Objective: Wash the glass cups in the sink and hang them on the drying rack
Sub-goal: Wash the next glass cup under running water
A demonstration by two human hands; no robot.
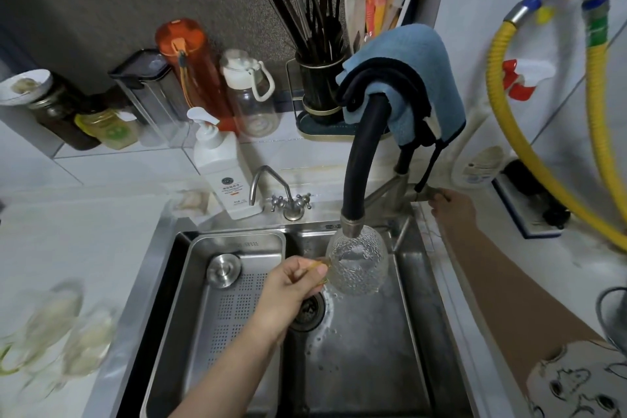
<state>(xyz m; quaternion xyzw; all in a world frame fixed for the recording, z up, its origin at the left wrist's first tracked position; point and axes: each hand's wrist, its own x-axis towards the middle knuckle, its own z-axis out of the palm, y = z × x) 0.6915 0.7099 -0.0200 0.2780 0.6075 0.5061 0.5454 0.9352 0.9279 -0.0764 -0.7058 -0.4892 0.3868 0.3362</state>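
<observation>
My left hand (291,288) pinches the amber handle of a dimpled glass cup (358,263) and holds it over the steel sink (373,349), right under the black faucet spout (359,173). Water spatters around the drain (308,312) below. My right hand (448,205) grips the faucet lever at the sink's back right corner. Several more glass cups (64,332) stand blurred on the white counter at the left. No drying rack can be made out.
A perforated steel tray (234,282) with a round lid fills the sink's left half. A small tap (271,193), a white soap pump bottle (220,166), water bottles and jars line the back. A blue cloth (417,78) drapes over the faucet. A yellow hose (509,132) loops at the right.
</observation>
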